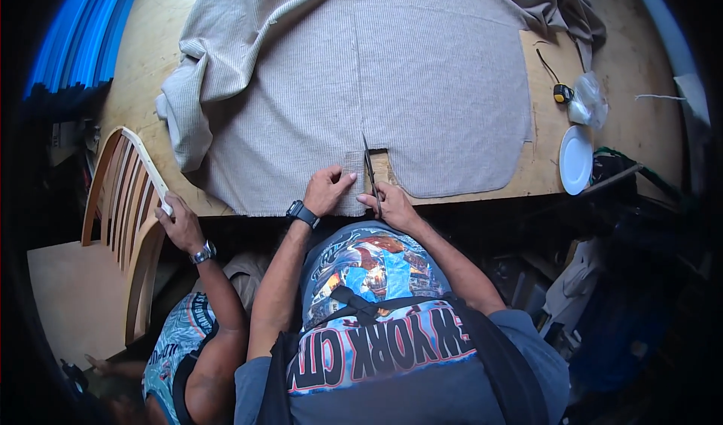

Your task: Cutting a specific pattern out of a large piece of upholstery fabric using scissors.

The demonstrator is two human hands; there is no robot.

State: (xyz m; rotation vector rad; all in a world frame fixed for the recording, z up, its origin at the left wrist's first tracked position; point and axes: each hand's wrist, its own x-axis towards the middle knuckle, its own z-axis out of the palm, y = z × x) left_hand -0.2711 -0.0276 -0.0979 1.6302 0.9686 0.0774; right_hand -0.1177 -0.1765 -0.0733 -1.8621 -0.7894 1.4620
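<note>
Fingers of my right hand are wrapped round the dark scissors, blades pointing away from me beside a notch in the ribbed grey cloth. My left hand sits at its near edge, likely to steady it by the blades; whether those fingers pinch or merely press, I can't quite tell. Off to my left, a co-worker's hand steadies a slatted wooden frame. Farther out, the cloth covers the wooden table, surplus bunched left and far, presumably so the middle lies flat.
</note>
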